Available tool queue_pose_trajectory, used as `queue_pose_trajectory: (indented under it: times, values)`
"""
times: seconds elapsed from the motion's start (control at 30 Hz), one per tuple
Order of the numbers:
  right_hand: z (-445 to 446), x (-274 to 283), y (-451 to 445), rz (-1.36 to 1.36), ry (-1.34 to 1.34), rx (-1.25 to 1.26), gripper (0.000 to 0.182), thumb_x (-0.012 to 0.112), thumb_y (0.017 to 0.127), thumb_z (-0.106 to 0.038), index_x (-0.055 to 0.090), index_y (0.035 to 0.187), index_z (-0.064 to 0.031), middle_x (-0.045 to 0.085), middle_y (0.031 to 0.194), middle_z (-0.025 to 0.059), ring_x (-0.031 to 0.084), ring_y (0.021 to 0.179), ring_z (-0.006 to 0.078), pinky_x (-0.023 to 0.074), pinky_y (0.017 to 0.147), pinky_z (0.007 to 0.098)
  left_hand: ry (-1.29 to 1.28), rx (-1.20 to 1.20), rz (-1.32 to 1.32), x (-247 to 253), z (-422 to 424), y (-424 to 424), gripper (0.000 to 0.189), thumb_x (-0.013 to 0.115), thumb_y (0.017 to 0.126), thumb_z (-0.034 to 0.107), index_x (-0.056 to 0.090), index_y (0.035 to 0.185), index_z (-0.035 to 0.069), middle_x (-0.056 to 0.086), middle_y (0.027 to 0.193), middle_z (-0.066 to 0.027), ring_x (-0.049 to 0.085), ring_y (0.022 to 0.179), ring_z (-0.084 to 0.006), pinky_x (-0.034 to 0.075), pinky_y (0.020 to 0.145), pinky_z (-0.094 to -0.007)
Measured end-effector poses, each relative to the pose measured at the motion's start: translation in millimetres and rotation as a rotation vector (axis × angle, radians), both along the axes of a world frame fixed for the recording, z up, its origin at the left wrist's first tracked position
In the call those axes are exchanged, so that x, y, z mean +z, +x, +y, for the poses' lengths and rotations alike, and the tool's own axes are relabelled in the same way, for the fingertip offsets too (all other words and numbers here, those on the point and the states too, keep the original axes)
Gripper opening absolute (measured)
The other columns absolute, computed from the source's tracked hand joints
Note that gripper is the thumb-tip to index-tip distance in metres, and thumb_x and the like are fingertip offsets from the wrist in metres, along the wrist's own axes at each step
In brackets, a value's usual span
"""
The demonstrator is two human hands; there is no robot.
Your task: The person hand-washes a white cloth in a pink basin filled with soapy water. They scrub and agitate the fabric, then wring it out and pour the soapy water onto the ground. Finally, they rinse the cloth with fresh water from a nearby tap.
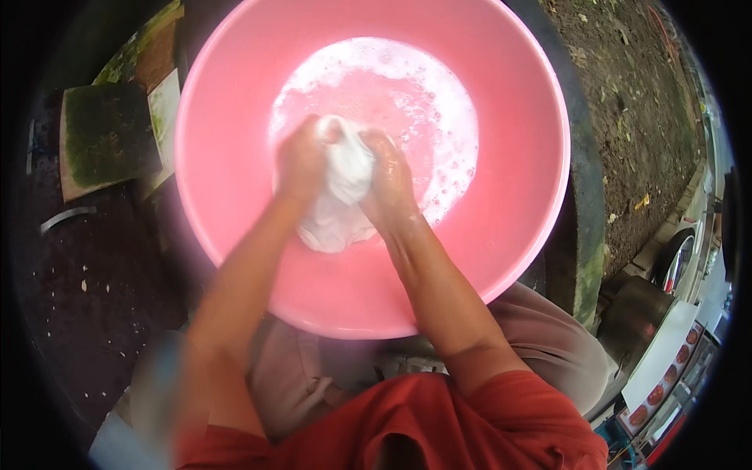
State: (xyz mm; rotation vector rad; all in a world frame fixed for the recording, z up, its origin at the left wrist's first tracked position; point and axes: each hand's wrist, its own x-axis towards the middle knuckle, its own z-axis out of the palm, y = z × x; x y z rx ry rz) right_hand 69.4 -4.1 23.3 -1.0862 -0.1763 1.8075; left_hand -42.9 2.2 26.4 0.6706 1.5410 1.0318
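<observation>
Both my hands are inside a large pink plastic basin (511, 235), which holds soapy water (435, 100) with white foam round its edge. A wet white cloth (346, 170) is bunched between them. My left hand (299, 155), blurred, grips the cloth's left side. On its right side my right hand (388, 170), wet, has its fingers curled into the fabric. The cloth's lower part hangs down towards the near wall of the basin; whether it touches the water there cannot be told.
The basin stands close in front of my bent knees. Mossy slabs (108, 138) lie at the left on dark ground. A low mossy concrete edge (587, 235) runs along the right, with bare soil (640, 141) beyond. A dark pot (634, 317) and other items stand at lower right.
</observation>
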Motion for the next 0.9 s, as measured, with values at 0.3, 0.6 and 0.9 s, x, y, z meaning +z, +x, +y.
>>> queue_pose_trajectory:
  times: [0.3,0.6,0.9]
  values:
    - [-2,-1,-16,-0.693,0.596,0.588,0.036,0.065,0.080,-0.031,0.058,0.100,-0.0017,0.062,0.086,0.0113,0.059,0.078,0.0195,0.0467,0.074,0.0337,0.233,-0.525,0.335,21,-13,-35,0.072,0.067,0.074,0.007,0.034,0.138,0.010,0.036,0.139,-0.0160,0.031,0.131,-0.0246,0.031,0.105,-0.0370]
    - [-12,-80,17,0.314,-0.414,-0.009,0.053,0.055,0.086,-0.043,0.050,0.120,-0.0034,0.060,0.098,0.0122,0.060,0.087,0.0270,0.0496,0.078,0.0363,0.277,-0.440,0.384,4,-51,-2,0.031,0.050,0.066,-0.007,0.058,0.095,0.002,0.059,0.094,-0.0090,0.057,0.092,-0.0186,0.046,0.080,-0.0305]
    - [-5,-13,-21,-0.027,-0.254,-0.038,0.032,0.052,0.087,-0.026,0.058,0.106,-0.0019,0.060,0.087,0.0072,0.059,0.076,0.0186,0.0512,0.062,0.0305,-0.110,-0.116,0.283,-9,-11,0,0.021,0.068,0.078,0.019,0.057,0.090,0.005,0.058,0.081,-0.0043,0.057,0.074,-0.0156,0.047,0.068,-0.0309]
